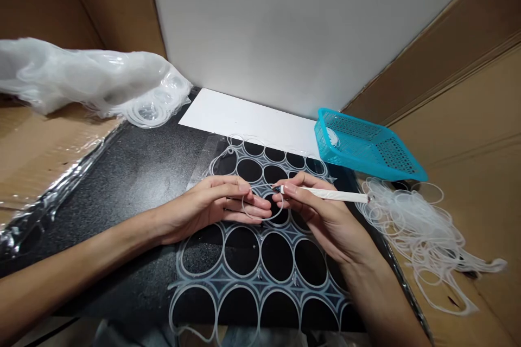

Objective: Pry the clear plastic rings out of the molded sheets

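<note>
My left hand (226, 199) pinches a thin translucent ring (243, 207) between its thumb and fingers, the other fingers stretched out behind it. In my right hand (321, 209) is a slim pen-like tool (331, 194) with a white wrapped handle and a dark pointed tip. That tip is at the ring's upper right edge; whether it touches is too small to tell. Below both hands lies a translucent sheet (257, 281) with rows of large round holes, partly covered by my hands and right forearm.
A blue perforated basket (370, 165) stands at the back right, a small white roundish item (332, 136) inside. Loose translucent rings and scraps (411, 222) are heaped at the right. Clear plastic bags (93, 78) with rings lie at the back left. A white board strip (248, 114) lies behind the sheet.
</note>
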Tool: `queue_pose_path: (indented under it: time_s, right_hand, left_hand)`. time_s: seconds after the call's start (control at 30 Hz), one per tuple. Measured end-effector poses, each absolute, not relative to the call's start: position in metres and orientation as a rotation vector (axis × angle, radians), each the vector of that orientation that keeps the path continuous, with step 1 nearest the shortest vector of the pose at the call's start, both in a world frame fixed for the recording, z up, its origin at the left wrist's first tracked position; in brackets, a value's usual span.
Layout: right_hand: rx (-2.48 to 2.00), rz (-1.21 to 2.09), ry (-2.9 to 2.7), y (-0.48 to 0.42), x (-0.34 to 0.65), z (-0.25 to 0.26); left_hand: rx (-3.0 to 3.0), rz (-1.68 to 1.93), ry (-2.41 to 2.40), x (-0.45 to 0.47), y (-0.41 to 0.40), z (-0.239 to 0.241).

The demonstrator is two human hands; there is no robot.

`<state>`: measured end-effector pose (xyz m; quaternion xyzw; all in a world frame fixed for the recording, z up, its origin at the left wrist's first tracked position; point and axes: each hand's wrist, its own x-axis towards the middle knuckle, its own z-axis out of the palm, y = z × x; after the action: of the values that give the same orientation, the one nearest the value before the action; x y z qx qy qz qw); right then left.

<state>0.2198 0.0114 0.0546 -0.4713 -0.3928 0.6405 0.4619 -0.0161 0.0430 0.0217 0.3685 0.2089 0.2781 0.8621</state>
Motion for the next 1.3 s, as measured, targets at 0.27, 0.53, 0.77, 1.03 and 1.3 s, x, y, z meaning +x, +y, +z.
queue_pose_path:
  time_s: [0.27, 0.53, 0.77, 1.03, 1.3]
  right_hand:
    - [-1.165, 1.569, -0.989, 0.009, 0.225, 0.055]
    - [-1.188, 1.274, -1.353, 0.015, 0.248, 0.065]
    - [-1.587, 0.229, -1.572, 0.096, 0.347, 0.096]
    - [-1.804, 0.156, -1.692, 0.186, 0.395, 0.068]
    - [-1.635, -0.001, -1.807, 0.100, 0.350, 0.076]
  left_hand:
    - [0.782, 0.568, 0.497, -0.019, 0.043, 0.020]
    - [0.809, 0.575, 0.607, -0.010, 0.045, 0.020]
    - [0.820, 0.605, 0.625, -0.008, 0.046, 0.008]
    - [1.176, 0.724, 0.733, -0.014, 0.051, 0.003]
    - [1.631, 0.809, 0.974, -0.030, 0.051, 0.016]
